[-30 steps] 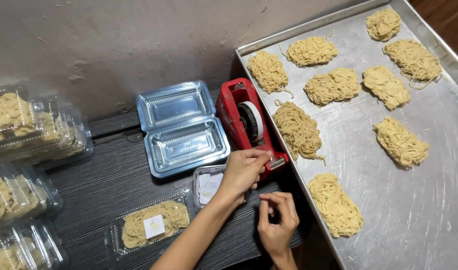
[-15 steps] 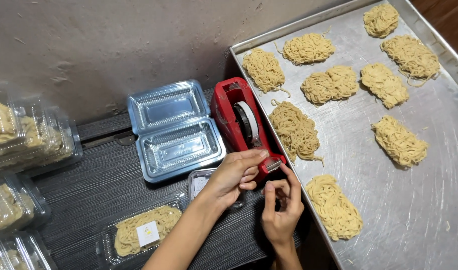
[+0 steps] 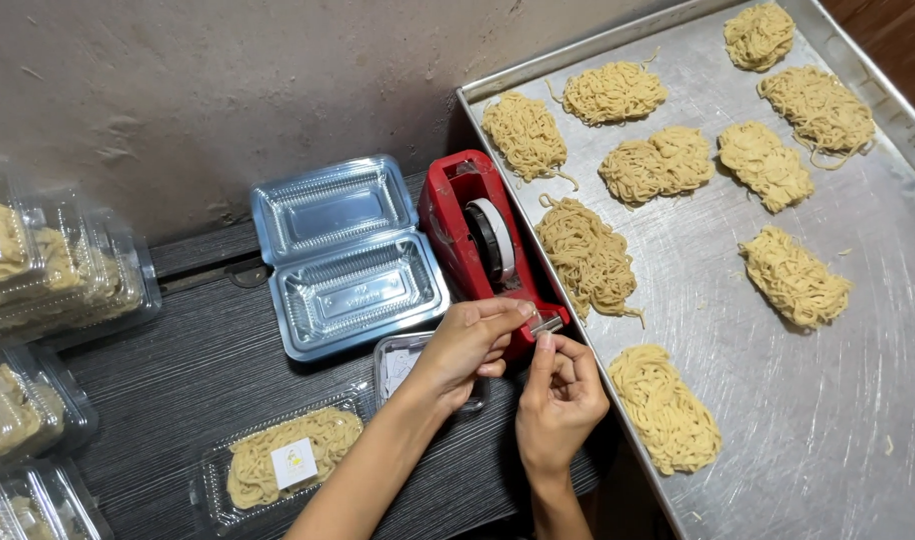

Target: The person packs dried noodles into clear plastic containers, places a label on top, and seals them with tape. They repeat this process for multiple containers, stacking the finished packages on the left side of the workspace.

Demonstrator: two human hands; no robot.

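Note:
A red tape dispenser (image 3: 465,222) with a white tape roll stands on the dark table against the tray's left rim. My left hand (image 3: 470,345) rests on the dispenser's front end, thumb and forefinger pinched at the cutter. My right hand (image 3: 561,398) is just below it, its fingertips touching the same cutter tip where a short bit of clear tape shows. Whether either hand grips the tape is hard to tell. Under my left wrist lies a small clear container (image 3: 400,360), partly hidden. A closed clear box of noodles with a small label (image 3: 283,460) lies at the lower left.
A large metal tray (image 3: 828,400) on the right carries several yellow noodle nests (image 3: 588,255). An open empty clear clamshell box (image 3: 343,265) lies left of the dispenser. Stacked clear boxes filled with noodles (image 3: 38,270) line the left edge. A rough wall runs along the back.
Both hands have drawn together at the dispenser's cutter; my right hand rose from the table's edge to meet the left. The view shifted slightly.

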